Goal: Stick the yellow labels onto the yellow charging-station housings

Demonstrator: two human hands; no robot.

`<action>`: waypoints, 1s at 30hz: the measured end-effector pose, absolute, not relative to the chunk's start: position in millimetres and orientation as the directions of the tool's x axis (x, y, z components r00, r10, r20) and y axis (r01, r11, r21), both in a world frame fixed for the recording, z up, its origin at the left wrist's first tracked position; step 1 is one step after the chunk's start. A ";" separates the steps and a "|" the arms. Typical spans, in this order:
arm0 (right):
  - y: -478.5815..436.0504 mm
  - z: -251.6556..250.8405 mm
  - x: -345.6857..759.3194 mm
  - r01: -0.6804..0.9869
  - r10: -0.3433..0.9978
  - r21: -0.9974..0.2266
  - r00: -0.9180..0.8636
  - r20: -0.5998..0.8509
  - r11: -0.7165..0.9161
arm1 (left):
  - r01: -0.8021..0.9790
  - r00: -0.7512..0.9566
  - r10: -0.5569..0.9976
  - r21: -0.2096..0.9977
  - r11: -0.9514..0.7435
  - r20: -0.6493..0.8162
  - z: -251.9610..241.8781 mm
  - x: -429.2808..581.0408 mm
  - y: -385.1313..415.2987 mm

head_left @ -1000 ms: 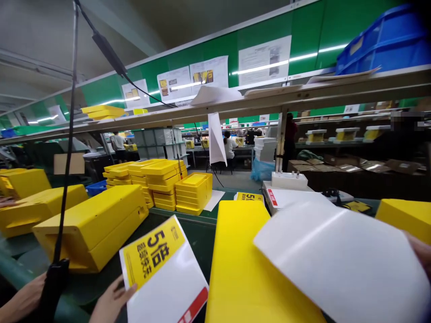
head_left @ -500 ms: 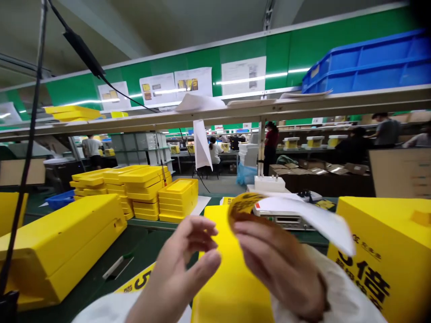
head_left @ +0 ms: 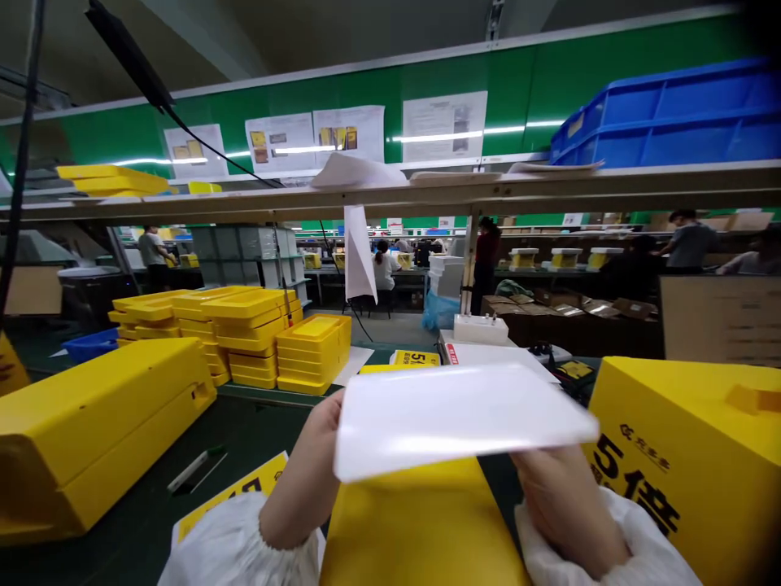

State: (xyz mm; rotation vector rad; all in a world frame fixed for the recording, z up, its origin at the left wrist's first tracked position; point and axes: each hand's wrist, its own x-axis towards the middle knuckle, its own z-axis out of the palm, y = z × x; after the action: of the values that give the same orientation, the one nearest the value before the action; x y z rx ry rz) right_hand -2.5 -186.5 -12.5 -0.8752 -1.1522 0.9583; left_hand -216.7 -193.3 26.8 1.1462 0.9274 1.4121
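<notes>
A label sheet is stretched between my two hands, its blank white side towards me. My left hand grips the left edge, fingertips partly hidden behind the sheet. Under the right edge, my right hand holds the other end, its fingers mostly covered. Below the sheet stands a yellow plastic housing, its far part hidden. Another yellow label sheet with black print lies on the dark green table beside my left forearm.
A long yellow housing lies left, near a small knife-like tool. Stacked yellow trays stand behind. At right is a printed yellow housing. A shelf crosses above, bearing a blue crate. Several people work beyond.
The label sheet has gone from curled in my right hand to spread out, white side towards me. My left hand, formerly free, has taken hold of its left edge.
</notes>
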 end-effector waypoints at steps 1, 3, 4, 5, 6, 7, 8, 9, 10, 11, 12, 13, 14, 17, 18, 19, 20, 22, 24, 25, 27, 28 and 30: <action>-185.6 -14.6 -2.5 -0.171 0.946 -0.931 0.105 0.307 0.321 | -0.242 0.050 0.989 0.963 -0.123 0.139 24.8 -216.9 -190.4; -184.2 -17.9 -2.7 -0.158 0.960 -0.947 0.082 0.269 0.279 | -0.242 0.126 0.987 0.968 -0.064 0.097 19.3 -219.3 -184.1; -183.8 -19.1 -2.9 -0.150 0.965 -0.954 0.069 0.253 0.261 | -0.244 0.144 0.987 0.969 -0.036 0.073 15.6 -221.3 -181.1; -183.5 -20.0 -3.3 -0.149 0.970 -0.958 0.052 0.239 0.244 | -0.245 0.146 0.988 0.970 -0.015 0.052 11.4 -223.5 -178.3; -183.5 -20.9 -4.0 -0.156 0.973 -0.961 0.043 0.225 0.229 | -0.245 0.121 0.992 0.969 -0.006 0.037 6.6 -225.8 -175.8; -183.6 -21.6 -4.9 -0.165 0.977 -0.963 0.042 0.208 0.212 | -0.246 0.076 0.997 0.969 -0.007 0.026 1.6 -228.0 -173.6; -183.8 -22.3 -6.0 -0.169 0.980 -0.966 0.045 0.193 0.198 | -0.248 0.020 1.000 0.969 -0.017 0.022 -3.5 -230.1 -171.6; -184.0 -22.9 -7.1 -0.159 0.982 -0.970 0.053 0.179 0.185 | -0.253 -0.029 0.999 0.967 -0.036 0.030 -8.5 -232.0 -170.0; -184.3 -23.4 -8.1 -0.135 0.984 -0.975 0.057 0.167 0.174 | -0.258 -0.060 0.998 0.965 -0.049 0.035 -13.1 -233.7 -168.7; -184.6 -23.6 -9.1 -0.102 0.985 -0.981 0.058 0.160 0.165 | -0.261 -0.074 0.997 0.964 -0.048 0.029 -17.1 -235.3 -167.7; -184.8 -23.7 -10.0 -0.066 0.986 -0.985 0.054 0.157 0.161 | -0.262 -0.075 0.997 0.964 -0.037 0.018 -20.5 -236.7 -167.1; -185.0 -23.7 -10.7 -0.035 0.986 -0.987 0.046 0.158 0.160 | -0.262 -0.066 0.998 0.965 -0.022 0.005 -23.1 -237.9 -166.8; -185.1 -23.6 -11.4 -0.011 0.987 -0.987 0.036 0.158 0.159 | -0.260 -0.052 0.999 0.966 -0.009 -0.005 -24.9 -238.8 -166.7; -184.6 -24.3 -12.7 0.007 0.993 -0.993 -0.014 0.116 0.116 | -0.224 -0.008 1.000 0.975 -0.005 0.003 -26.3 -240.2 -167.2; -184.0 -25.0 -12.9 0.001 0.996 -0.997 -0.030 0.083 0.083 | -0.205 -0.004 1.000 0.979 -0.017 0.016 -26.0 -240.2 -167.3; -183.1 -25.8 -12.9 -0.010 0.998 -0.999 -0.040 0.046 0.046 | -0.185 -0.010 1.000 0.982 -0.029 0.028 -25.6 -240.3 -167.4; -182.0 -26.8 -12.8 -0.023 0.999 -1.000 -0.046 0.010 0.009 | -0.167 -0.019 0.999 0.985 -0.033 0.031 -25.5 -240.3 -167.3; -179.2 -29.4 -11.9 -0.020 0.997 -0.998 -0.047 -0.053 -0.055 | -0.138 -0.024 1.000 0.990 -0.019 0.016 -26.4 -240.7 -166.7; -176.1 -33.1 -10.3 0.032 0.994 -0.994 -0.049 -0.101 -0.100 | -0.105 -0.019 1.000 0.994 -0.004 0.002 -29.2 -241.3 -165.6; -174.7 -35.4 -9.3 0.068 0.992 -0.992 -0.046 -0.114 -0.111 | -0.088 -0.017 1.000 0.996 -0.001 0.000 -31.2 -241.6 -164.9; -172.5 -40.4 -7.5 0.120 0.992 -0.986 -0.041 -0.118 -0.112 | -0.067 -0.020 1.000 0.998 0.000 -0.001 -35.5 -241.9 -163.9; -171.8 -42.6 -6.7 0.132 0.992 -0.985 -0.043 -0.116 -0.109 | -0.066 -0.023 1.000 0.998 0.001 -0.002 -37.5 -241.8 -163.6; -170.8 -45.5 -5.9 0.138 0.991 -0.984 -0.049 -0.123 -0.115 | -0.075 -0.033 0.999 0.997 0.002 -0.004 -40.7 -241.2 -163.2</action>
State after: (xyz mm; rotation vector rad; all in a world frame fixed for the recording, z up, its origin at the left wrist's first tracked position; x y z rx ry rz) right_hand -5.9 -170.8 -45.5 -1.3715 -1.2936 1.2739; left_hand -241.2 -163.2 -40.7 1.1356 1.1786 1.2660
